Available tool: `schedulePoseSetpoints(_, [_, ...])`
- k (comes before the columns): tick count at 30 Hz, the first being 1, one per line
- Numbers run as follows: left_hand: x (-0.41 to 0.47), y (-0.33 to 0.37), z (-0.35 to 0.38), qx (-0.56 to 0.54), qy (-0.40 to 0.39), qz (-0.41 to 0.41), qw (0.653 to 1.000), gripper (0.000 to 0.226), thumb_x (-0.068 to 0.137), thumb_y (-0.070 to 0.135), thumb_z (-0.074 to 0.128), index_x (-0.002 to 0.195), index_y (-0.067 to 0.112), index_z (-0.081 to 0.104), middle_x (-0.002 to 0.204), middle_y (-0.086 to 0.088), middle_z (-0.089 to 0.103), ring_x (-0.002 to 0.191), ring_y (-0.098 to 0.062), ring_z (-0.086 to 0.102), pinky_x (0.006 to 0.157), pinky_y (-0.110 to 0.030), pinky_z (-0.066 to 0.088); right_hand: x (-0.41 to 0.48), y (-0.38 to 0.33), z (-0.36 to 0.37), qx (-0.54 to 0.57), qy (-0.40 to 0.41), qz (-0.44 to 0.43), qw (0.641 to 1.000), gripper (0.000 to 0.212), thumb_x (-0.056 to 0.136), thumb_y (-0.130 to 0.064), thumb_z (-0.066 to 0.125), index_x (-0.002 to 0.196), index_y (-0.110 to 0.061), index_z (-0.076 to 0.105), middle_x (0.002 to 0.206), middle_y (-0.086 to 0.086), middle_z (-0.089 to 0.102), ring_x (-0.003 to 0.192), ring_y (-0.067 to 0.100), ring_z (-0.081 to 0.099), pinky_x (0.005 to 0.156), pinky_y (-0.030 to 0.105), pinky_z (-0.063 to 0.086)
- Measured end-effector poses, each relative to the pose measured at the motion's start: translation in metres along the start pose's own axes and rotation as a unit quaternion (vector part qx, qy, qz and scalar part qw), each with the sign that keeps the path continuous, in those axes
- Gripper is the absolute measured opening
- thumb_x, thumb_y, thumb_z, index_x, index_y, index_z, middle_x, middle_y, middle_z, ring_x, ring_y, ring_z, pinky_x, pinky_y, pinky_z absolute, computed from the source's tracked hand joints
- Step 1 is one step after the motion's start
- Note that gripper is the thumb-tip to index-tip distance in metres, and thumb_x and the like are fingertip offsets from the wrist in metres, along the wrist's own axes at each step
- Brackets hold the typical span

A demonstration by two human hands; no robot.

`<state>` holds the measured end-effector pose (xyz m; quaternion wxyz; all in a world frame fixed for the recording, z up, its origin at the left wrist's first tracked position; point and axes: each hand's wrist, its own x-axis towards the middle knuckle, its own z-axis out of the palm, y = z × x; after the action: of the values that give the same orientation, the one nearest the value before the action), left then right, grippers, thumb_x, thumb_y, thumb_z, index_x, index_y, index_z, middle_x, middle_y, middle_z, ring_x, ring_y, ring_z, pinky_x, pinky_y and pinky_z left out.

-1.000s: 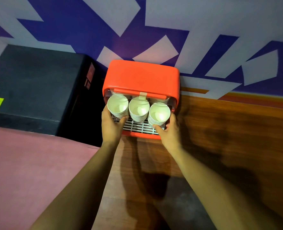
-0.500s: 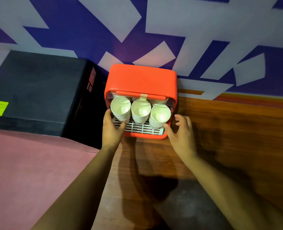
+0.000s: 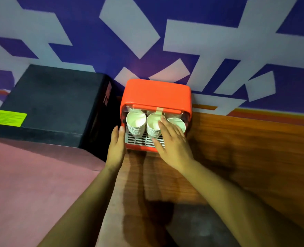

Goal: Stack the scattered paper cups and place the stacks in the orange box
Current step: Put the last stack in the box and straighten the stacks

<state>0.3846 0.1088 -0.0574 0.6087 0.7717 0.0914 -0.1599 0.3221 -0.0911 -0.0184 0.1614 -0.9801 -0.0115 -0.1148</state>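
Paper cup stacks [image 3: 136,122] lie lengthwise in the orange box [image 3: 156,93], mouths toward us; our left hand [image 3: 116,147] flat against it, right hand [image 3: 172,141] splayed over them.

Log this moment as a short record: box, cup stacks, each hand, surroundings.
box: orange box on the wooden table, against the wall, front open
cups: three stacks side by side on the white slatted rack: left stack, middle stack, right stack, mouths toward the camera
left hand: fingers straight, against the box's left front edge
right hand: open, fingers spread over the middle and right stacks; contact unclear
beside box: black case with yellow label
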Motion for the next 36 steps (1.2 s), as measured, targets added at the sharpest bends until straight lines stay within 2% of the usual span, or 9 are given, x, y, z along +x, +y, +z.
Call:
schedulePoseSetpoints(3, [0.002,0.016,0.000,-0.004,0.009,0.024,1.000,0.074,0.096,0.070,0.037,0.156,0.028,0.027,0.161,0.003,0.033,0.146,-0.014,0.034,0.121,-0.043,0.028,0.013,0.002,-0.008,0.000,0.068,0.034,0.997,0.059,0.093,-0.035,0.054,0.144,-0.008,0.043,0.153,0.011,0.038,0.142,0.023,0.034,0.119,0.044,0.023])
schedulePoseSetpoints(9, [0.019,0.046,0.003,0.113,-0.010,0.171,0.979,0.056,0.104,0.050,0.038,0.157,0.032,0.028,0.167,0.007,0.016,0.152,-0.003,0.009,0.120,-0.023,0.010,0.030,0.021,-0.009,-0.024,-0.026,0.087,0.996,0.061,0.099,-0.042,0.044,0.150,-0.010,0.034,0.159,0.006,0.028,0.149,0.019,0.019,0.122,0.042,0.012])
schedulePoseSetpoints(13, [0.024,0.042,-0.004,0.155,-0.001,0.198,0.968,0.044,0.102,0.049,0.045,0.137,0.025,0.057,0.151,0.002,0.047,0.140,-0.006,0.040,0.117,-0.031,0.034,0.012,0.009,-0.008,0.008,0.014,0.083,0.996,0.051,0.096,-0.033,0.051,0.139,-0.007,0.050,0.145,0.010,0.049,0.138,0.024,0.039,0.116,0.043,0.032])
schedulePoseSetpoints(17, [0.013,0.032,-0.013,0.173,0.037,0.223,0.959,0.023,0.098,0.034,0.060,0.107,0.013,0.062,0.122,-0.003,0.052,0.102,0.014,0.047,0.095,-0.025,0.044,-0.008,0.000,0.001,0.030,0.040,0.091,0.995,0.032,0.091,-0.029,0.057,0.114,-0.008,0.063,0.115,0.008,0.058,0.112,0.027,0.053,0.095,0.041,0.049])
schedulePoseSetpoints(22, [0.012,0.013,-0.013,0.200,0.035,0.152,0.967,0.064,0.088,0.034,0.075,0.143,0.022,0.045,0.123,-0.005,0.045,0.103,-0.012,0.054,0.094,-0.027,0.045,-0.025,0.004,0.018,0.016,0.035,0.198,0.979,0.023,0.086,-0.037,0.066,0.092,-0.016,0.068,0.100,0.006,0.049,0.096,0.026,0.049,0.085,0.042,0.050])
schedulePoseSetpoints(25, [0.017,-0.001,-0.013,0.219,0.017,0.138,0.966,0.078,0.085,0.031,0.079,0.150,0.022,0.038,0.129,-0.010,0.043,0.112,-0.022,0.057,0.100,-0.026,0.042,-0.024,0.007,0.021,0.055,0.055,0.333,0.940,0.038,0.080,-0.038,0.074,0.099,-0.011,0.055,0.108,0.012,0.051,0.105,0.033,0.049,0.091,0.046,0.046])
schedulePoseSetpoints(28, [0.015,-0.007,-0.013,0.214,0.012,0.125,0.969,0.080,0.084,0.028,0.079,0.151,0.020,0.036,0.135,-0.010,0.043,0.118,-0.023,0.055,0.101,-0.025,0.040,-0.018,0.004,0.023,0.160,0.050,0.430,0.887,0.065,0.081,-0.037,0.075,0.127,-0.004,0.042,0.132,0.018,0.046,0.119,0.036,0.051,0.088,0.040,0.047])
schedulePoseSetpoints(31, [0.015,-0.012,-0.012,0.196,0.013,0.125,0.973,0.080,0.085,0.028,0.078,0.151,0.022,0.035,0.138,-0.008,0.042,0.122,-0.023,0.055,0.105,-0.032,0.044,-0.021,0.006,0.030,0.151,0.022,0.429,0.891,0.080,0.089,-0.042,0.065,0.148,-0.007,0.025,0.150,0.015,0.036,0.130,0.034,0.047,0.090,0.038,0.048])
schedulePoseSetpoints(36, [0.011,-0.008,-0.015,0.242,0.000,0.129,0.962,0.074,0.087,0.031,0.076,0.149,0.022,0.036,0.137,-0.009,0.046,0.121,-0.019,0.053,0.105,-0.037,0.046,-0.023,0.011,0.025,0.146,-0.025,0.415,0.898,0.078,0.091,-0.046,0.060,0.149,-0.010,0.022,0.150,0.015,0.036,0.132,0.033,0.045,0.096,0.041,0.047])
